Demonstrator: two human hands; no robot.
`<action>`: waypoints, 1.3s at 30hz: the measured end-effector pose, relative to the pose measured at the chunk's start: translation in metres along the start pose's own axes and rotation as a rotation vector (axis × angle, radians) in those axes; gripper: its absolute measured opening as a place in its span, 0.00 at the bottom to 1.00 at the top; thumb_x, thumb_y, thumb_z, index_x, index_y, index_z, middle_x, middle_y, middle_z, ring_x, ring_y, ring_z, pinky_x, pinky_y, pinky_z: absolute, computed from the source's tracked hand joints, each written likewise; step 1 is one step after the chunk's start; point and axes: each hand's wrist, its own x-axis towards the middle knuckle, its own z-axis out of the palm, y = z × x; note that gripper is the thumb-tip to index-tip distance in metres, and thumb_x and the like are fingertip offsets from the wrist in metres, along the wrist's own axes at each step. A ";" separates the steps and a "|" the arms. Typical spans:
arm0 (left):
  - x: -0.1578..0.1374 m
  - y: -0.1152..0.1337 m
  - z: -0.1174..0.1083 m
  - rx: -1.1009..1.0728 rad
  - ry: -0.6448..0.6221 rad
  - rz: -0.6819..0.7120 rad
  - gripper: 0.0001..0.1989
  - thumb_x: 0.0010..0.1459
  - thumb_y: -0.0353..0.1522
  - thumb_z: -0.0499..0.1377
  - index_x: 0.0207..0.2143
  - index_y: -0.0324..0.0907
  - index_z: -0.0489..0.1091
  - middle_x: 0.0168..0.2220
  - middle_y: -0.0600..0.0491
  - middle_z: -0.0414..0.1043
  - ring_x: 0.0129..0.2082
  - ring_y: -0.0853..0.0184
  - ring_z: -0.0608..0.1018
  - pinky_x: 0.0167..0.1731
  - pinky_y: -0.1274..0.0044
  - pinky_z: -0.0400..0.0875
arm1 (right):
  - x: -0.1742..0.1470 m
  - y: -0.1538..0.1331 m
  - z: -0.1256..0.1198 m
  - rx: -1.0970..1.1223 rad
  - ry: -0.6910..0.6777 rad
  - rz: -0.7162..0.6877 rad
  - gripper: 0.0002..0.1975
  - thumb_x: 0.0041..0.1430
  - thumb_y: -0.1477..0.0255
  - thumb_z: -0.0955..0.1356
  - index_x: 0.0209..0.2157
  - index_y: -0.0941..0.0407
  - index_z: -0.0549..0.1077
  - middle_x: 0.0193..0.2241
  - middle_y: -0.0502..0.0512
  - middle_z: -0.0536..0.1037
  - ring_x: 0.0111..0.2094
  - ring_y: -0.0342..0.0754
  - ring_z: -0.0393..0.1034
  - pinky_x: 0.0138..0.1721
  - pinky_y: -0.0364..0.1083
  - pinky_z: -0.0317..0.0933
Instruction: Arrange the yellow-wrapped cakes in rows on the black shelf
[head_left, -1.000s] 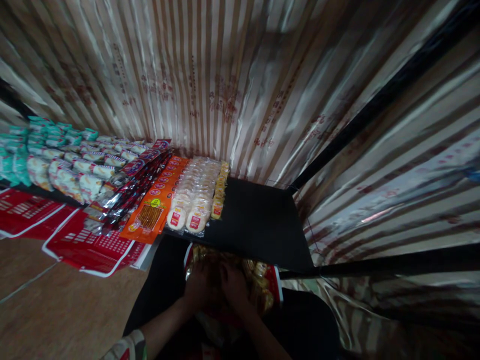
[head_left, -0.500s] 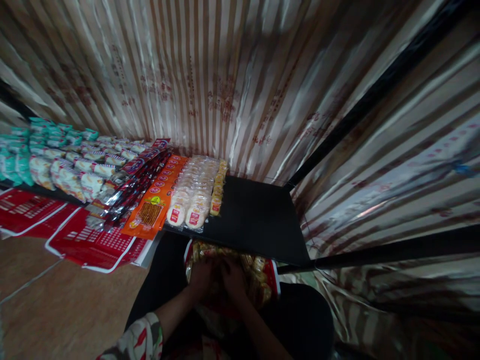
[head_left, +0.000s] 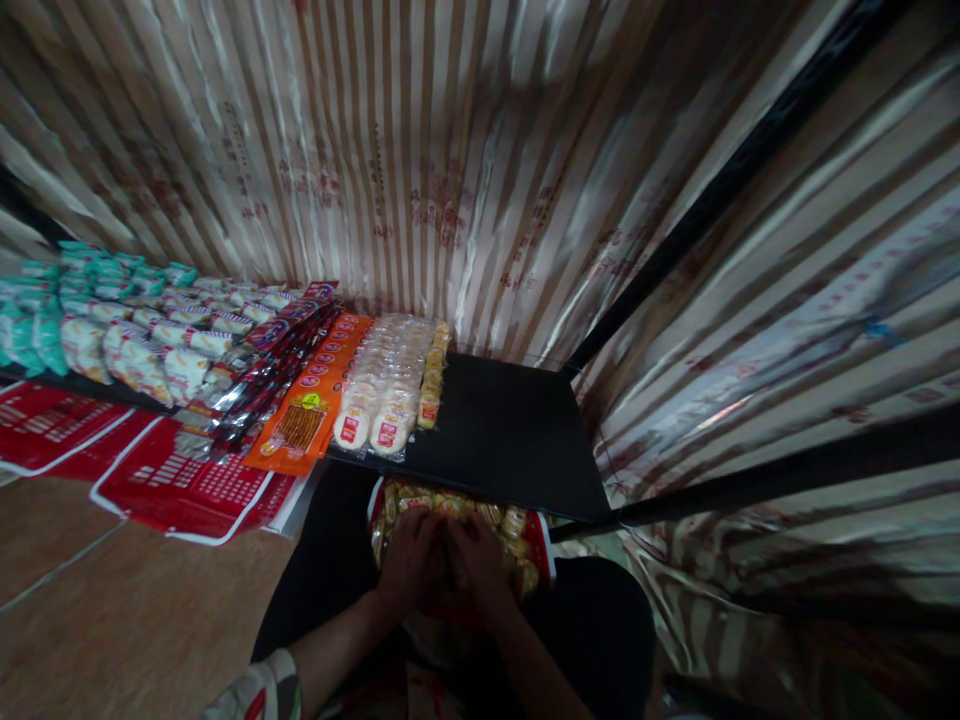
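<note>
Has the bare left hand (head_left: 409, 558) and bare right hand (head_left: 480, 562) close together over small gold plastic-wrapped packets (head_left: 514, 521) in a red, white-edged container (head_left: 541, 545), just near of the flat black tabletop (head_left: 517, 430). Cannot tell the fingers' state, whether apart, together or clamped on a packet (too dark at the tips). Faces, on the tabletop's left, clear-wrapped round white crackers (head_left: 388, 428) beside a flat orange plastic pouch (head_left: 300, 425).

Packaged snacks (head_left: 210, 343) on black shelf (head_left: 517, 420)
</note>
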 end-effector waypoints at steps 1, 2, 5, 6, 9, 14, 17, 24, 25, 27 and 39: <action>0.000 0.000 -0.002 0.011 0.039 0.034 0.17 0.59 0.28 0.48 0.50 0.40 0.63 0.46 0.44 0.65 0.48 0.60 0.67 0.48 0.63 0.67 | -0.001 -0.007 -0.004 0.018 -0.015 0.028 0.14 0.46 0.61 0.67 0.31 0.56 0.74 0.29 0.54 0.79 0.31 0.51 0.73 0.35 0.46 0.66; 0.000 0.001 -0.004 0.016 0.073 0.065 0.17 0.59 0.28 0.48 0.51 0.40 0.62 0.46 0.44 0.65 0.49 0.60 0.67 0.48 0.63 0.68 | -0.001 -0.013 -0.008 0.042 -0.034 0.047 0.15 0.46 0.61 0.68 0.33 0.56 0.74 0.33 0.55 0.79 0.35 0.51 0.73 0.38 0.47 0.66; 0.006 0.008 -0.014 -0.014 0.143 0.114 0.19 0.59 0.27 0.47 0.53 0.40 0.59 0.48 0.43 0.65 0.51 0.61 0.67 0.49 0.64 0.68 | 0.003 -0.031 -0.015 0.153 -0.096 0.037 0.21 0.47 0.60 0.68 0.41 0.56 0.73 0.39 0.55 0.78 0.40 0.52 0.72 0.43 0.49 0.65; 0.010 0.011 -0.018 -0.039 0.153 0.118 0.20 0.59 0.26 0.47 0.54 0.40 0.58 0.49 0.43 0.64 0.52 0.61 0.67 0.49 0.64 0.67 | 0.007 -0.036 -0.015 0.196 -0.119 0.030 0.23 0.47 0.59 0.68 0.43 0.56 0.72 0.39 0.56 0.78 0.40 0.52 0.72 0.43 0.49 0.66; 0.024 0.020 -0.030 -0.136 0.150 0.087 0.21 0.59 0.26 0.46 0.56 0.39 0.56 0.52 0.43 0.62 0.54 0.62 0.65 0.51 0.64 0.66 | 0.023 -0.048 -0.013 0.279 -0.182 0.025 0.26 0.47 0.59 0.68 0.48 0.57 0.68 0.41 0.57 0.76 0.38 0.50 0.73 0.41 0.48 0.67; 0.052 0.023 -0.039 -0.188 0.100 0.000 0.22 0.59 0.27 0.45 0.57 0.38 0.56 0.55 0.42 0.60 0.56 0.62 0.63 0.54 0.64 0.63 | 0.063 -0.064 0.000 0.221 -0.131 -0.099 0.28 0.48 0.61 0.67 0.51 0.57 0.65 0.37 0.55 0.74 0.33 0.47 0.71 0.35 0.45 0.67; 0.068 0.020 -0.037 -0.148 0.137 -0.024 0.24 0.56 0.24 0.44 0.56 0.35 0.57 0.56 0.42 0.59 0.58 0.62 0.61 0.56 0.64 0.61 | 0.084 -0.072 0.010 0.184 -0.104 -0.192 0.24 0.50 0.63 0.66 0.49 0.57 0.66 0.37 0.55 0.73 0.35 0.46 0.70 0.36 0.45 0.67; 0.091 0.005 -0.028 -0.054 0.168 -0.061 0.27 0.50 0.20 0.45 0.55 0.31 0.60 0.57 0.40 0.58 0.59 0.61 0.61 0.57 0.66 0.60 | 0.113 -0.074 0.034 0.178 -0.091 -0.280 0.17 0.52 0.67 0.64 0.45 0.55 0.68 0.39 0.56 0.73 0.37 0.47 0.69 0.37 0.46 0.67; 0.092 0.003 -0.027 -0.049 0.159 -0.067 0.27 0.50 0.20 0.45 0.54 0.32 0.61 0.57 0.40 0.59 0.58 0.61 0.61 0.57 0.66 0.60 | 0.116 -0.072 0.037 0.176 -0.086 -0.288 0.17 0.52 0.67 0.64 0.44 0.55 0.69 0.39 0.57 0.73 0.37 0.47 0.69 0.37 0.46 0.68; 0.093 -0.001 -0.025 -0.040 0.136 -0.085 0.27 0.50 0.20 0.45 0.54 0.31 0.61 0.57 0.40 0.60 0.58 0.61 0.62 0.57 0.66 0.60 | 0.120 -0.070 0.042 0.167 -0.075 -0.295 0.17 0.52 0.67 0.64 0.44 0.56 0.69 0.40 0.57 0.72 0.36 0.47 0.69 0.36 0.46 0.68; 0.095 -0.011 -0.020 -0.099 0.106 -0.044 0.25 0.54 0.23 0.45 0.56 0.30 0.58 0.57 0.37 0.60 0.59 0.60 0.62 0.56 0.64 0.60 | 0.120 -0.054 0.055 -0.012 -0.021 -0.321 0.27 0.55 0.65 0.61 0.56 0.59 0.62 0.48 0.65 0.69 0.40 0.50 0.70 0.42 0.49 0.67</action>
